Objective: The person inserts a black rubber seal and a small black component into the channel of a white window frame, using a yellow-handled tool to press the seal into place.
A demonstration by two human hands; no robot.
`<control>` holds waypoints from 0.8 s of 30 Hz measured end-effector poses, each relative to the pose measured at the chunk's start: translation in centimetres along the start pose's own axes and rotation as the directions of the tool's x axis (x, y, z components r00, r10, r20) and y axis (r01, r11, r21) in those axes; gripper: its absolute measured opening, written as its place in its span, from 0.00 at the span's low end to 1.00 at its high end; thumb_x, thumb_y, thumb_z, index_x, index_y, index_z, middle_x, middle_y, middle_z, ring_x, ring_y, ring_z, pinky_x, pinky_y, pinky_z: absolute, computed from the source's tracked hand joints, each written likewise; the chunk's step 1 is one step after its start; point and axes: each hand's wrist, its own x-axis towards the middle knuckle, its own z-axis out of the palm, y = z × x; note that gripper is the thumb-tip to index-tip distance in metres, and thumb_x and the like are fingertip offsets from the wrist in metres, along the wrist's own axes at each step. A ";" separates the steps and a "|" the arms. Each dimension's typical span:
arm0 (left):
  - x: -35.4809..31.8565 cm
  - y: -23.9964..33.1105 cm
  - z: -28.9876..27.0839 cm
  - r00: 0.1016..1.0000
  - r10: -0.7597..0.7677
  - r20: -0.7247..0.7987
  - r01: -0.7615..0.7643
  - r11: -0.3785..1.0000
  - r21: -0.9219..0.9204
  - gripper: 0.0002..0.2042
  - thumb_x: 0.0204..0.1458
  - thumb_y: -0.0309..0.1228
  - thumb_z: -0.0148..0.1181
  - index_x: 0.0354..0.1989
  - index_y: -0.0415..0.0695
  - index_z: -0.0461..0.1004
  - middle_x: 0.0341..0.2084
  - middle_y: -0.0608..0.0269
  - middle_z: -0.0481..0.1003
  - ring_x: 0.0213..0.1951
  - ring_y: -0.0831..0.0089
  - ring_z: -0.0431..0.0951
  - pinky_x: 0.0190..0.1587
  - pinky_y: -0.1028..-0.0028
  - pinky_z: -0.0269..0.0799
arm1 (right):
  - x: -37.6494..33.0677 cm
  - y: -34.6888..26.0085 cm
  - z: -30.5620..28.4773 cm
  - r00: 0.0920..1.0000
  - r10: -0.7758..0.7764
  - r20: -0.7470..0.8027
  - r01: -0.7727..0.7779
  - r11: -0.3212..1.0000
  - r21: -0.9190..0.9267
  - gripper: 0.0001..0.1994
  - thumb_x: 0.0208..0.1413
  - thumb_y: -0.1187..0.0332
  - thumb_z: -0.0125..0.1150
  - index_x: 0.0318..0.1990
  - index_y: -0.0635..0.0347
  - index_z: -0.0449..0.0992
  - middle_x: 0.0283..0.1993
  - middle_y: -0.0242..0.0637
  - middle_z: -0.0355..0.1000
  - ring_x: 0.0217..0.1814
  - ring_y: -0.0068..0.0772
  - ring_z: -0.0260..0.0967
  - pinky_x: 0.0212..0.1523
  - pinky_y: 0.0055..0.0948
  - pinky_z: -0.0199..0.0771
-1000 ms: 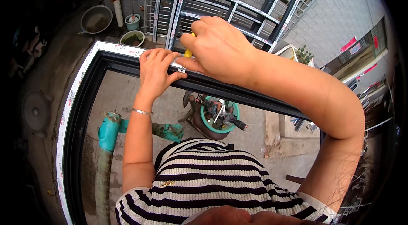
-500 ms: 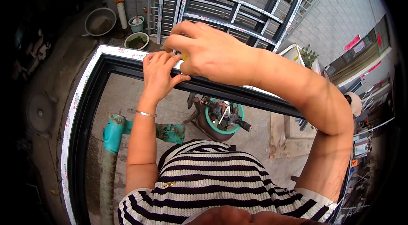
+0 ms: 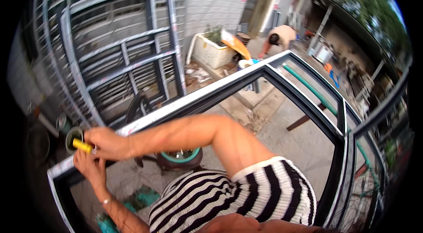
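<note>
Yellow tool point(image 3: 82, 145) sits clamped in the right hand point(image 3: 108, 143) at lower left; left hand point(image 3: 89, 166) fingers press, spread, on the window frame point(image 3: 211, 92).

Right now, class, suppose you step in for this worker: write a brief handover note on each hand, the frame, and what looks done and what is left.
Right hand: closed on a yellow-handled tool, at the near-left corner of the dark window frame.
Left hand: under that corner, fingers against the frame rail, steadying it.
Frame: lying flat, raised off the ground; another person bends over beyond its far end.
Done: cannot tell; the tool tip is hidden.
Left: probably finish this corner and check the other corners.
</note>
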 end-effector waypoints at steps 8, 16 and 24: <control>1.1 1.4 1.6 0.990 -0.062 0.126 0.067 0.997 -0.034 0.21 0.47 0.34 0.65 0.45 0.33 0.72 0.50 0.46 0.71 0.58 0.47 0.66 0.63 0.53 0.53 | -1.8 0.3 0.1 0.960 0.163 -0.226 -0.110 0.967 0.231 0.05 0.44 0.78 0.64 0.27 0.68 0.73 0.29 0.42 0.70 0.31 0.34 0.70 0.30 0.32 0.68; 0.8 1.0 1.0 0.995 -0.011 0.097 0.009 1.000 0.015 0.24 0.50 0.41 0.64 0.48 0.35 0.72 0.48 0.46 0.72 0.57 0.49 0.67 0.62 0.54 0.55 | -1.3 0.0 -1.1 0.977 0.212 -0.026 -0.182 0.889 0.420 0.05 0.45 0.77 0.64 0.30 0.68 0.77 0.25 0.45 0.74 0.26 0.33 0.72 0.27 0.31 0.68; -0.2 -0.6 3.8 0.997 -0.010 0.074 0.013 0.999 -0.041 0.27 0.50 0.41 0.65 0.53 0.33 0.69 0.52 0.44 0.70 0.58 0.46 0.65 0.62 0.53 0.54 | -2.0 -2.5 -1.7 0.966 0.205 -0.158 -0.089 0.837 0.539 0.13 0.51 0.71 0.66 0.40 0.68 0.73 0.32 0.38 0.74 0.37 0.29 0.72 0.40 0.29 0.73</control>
